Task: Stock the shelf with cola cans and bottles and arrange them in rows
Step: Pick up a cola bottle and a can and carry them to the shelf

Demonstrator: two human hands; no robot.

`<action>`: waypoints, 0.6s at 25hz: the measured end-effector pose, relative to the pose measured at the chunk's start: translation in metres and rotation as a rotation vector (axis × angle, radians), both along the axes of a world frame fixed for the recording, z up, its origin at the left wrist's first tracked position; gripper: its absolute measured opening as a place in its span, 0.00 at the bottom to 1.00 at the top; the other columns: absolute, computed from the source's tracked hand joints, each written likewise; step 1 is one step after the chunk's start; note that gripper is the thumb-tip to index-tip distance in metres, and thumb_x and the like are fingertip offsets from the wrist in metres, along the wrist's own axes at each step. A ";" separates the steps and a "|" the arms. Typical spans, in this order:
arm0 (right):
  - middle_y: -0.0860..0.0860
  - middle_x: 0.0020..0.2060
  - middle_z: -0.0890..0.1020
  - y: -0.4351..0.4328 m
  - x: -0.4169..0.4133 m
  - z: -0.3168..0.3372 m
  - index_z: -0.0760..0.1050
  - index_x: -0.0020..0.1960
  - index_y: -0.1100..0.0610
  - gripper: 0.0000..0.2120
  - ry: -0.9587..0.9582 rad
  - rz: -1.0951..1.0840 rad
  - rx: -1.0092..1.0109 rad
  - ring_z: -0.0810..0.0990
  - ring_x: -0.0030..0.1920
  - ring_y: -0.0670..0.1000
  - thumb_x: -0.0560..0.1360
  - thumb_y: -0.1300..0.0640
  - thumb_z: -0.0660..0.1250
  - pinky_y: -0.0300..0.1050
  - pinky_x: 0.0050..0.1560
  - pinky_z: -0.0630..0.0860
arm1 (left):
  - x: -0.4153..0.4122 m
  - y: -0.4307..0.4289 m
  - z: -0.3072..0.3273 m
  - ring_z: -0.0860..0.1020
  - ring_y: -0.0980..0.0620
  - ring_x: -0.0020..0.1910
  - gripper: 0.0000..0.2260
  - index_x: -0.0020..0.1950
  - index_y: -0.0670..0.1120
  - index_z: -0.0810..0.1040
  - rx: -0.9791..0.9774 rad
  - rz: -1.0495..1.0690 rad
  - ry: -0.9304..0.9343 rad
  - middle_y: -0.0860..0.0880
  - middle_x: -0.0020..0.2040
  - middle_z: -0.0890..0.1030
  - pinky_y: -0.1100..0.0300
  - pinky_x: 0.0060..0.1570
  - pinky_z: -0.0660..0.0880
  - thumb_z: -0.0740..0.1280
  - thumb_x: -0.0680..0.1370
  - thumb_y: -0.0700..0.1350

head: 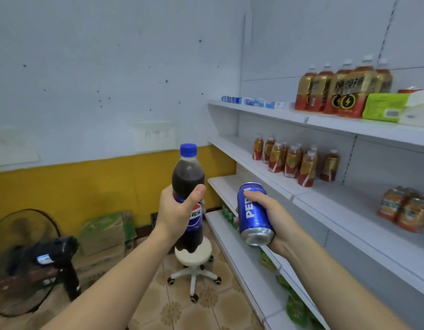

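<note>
No cola shows on the shelf point(337, 210) yet; the grip of the left hand point(180, 210) curls round 1 cola bottle point(188, 177), the right hand point(275, 217) round 1 can point(252, 210).

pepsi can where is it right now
In the head view the blue Pepsi can sits right of centre, tilted in the right hand, in the air in front of the white shelves, just right of the cola bottle.
</note>
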State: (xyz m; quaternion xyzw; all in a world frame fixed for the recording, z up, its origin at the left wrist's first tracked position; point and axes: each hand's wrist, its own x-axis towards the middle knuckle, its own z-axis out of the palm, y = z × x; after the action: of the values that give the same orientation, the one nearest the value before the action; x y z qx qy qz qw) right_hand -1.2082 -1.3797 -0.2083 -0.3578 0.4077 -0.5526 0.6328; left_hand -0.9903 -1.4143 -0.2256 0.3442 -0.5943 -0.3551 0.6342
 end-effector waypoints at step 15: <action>0.60 0.41 0.82 -0.343 -0.008 -0.021 0.74 0.62 0.61 0.27 -0.054 0.118 0.079 0.83 0.36 0.61 0.67 0.53 0.77 0.51 0.40 0.82 | -0.005 -0.303 -0.031 0.82 0.43 0.34 0.23 0.47 0.37 0.78 0.041 0.143 -0.026 0.42 0.36 0.82 0.53 0.37 0.80 0.74 0.69 0.58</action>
State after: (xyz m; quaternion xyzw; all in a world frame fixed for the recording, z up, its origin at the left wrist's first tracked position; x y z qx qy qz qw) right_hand -1.2158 -1.7229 -0.2293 -0.3411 0.3901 -0.5073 0.6886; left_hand -0.9956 -1.7177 -0.2563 0.4034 -0.5690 -0.3166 0.6429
